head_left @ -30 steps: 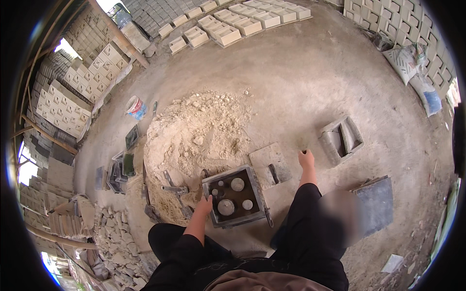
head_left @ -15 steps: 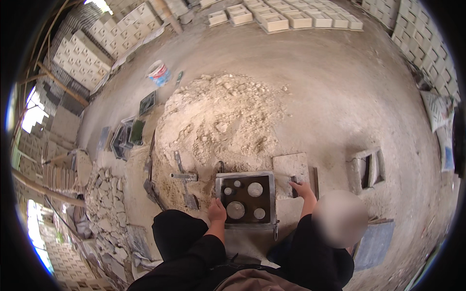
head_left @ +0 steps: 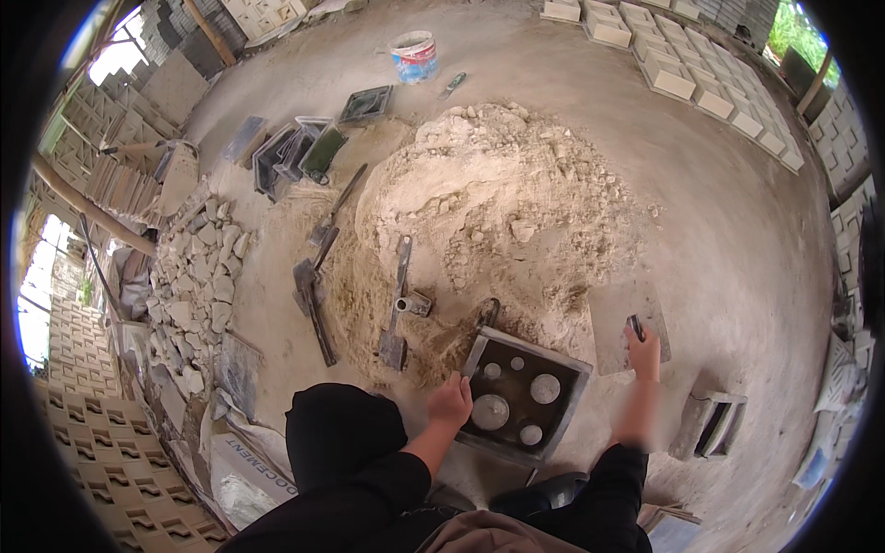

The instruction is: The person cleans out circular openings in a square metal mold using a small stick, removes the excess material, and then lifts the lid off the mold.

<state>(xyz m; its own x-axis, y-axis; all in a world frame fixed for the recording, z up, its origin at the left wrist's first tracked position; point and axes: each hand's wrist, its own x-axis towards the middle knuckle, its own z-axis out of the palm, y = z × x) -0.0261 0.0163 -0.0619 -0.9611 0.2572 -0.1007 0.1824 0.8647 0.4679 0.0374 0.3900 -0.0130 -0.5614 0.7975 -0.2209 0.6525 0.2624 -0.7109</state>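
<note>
A square metal mould (head_left: 472,361) with a dark inside and several pale round discs (head_left: 546,389) stands on the ground in front of me. My left hand (head_left: 450,399) is at its left side, fingers closed around the rim. To the right of the mould lies a flat pale board (head_left: 608,323). Over that board my right hand (head_left: 645,352) grips a small dark handle (head_left: 634,325); whether this handle is fixed to the board I cannot tell. Beyond the mould rises a heap of pale sandy material (head_left: 502,198).
Left of the heap lie a shovel (head_left: 393,348), a hammer-like tool (head_left: 415,304) and long-handled tools (head_left: 315,300). Farther off are metal frames (head_left: 293,152) and a bucket (head_left: 414,61). Rubble (head_left: 198,276) is at left, a hollow block (head_left: 708,424) at right, rows of blocks (head_left: 705,78) at far right.
The view has turned, so the scene appears rotated clockwise. My right hand has closed around the dark handle, which it was reaching at before. My left hand stays at the mould's left side.
</note>
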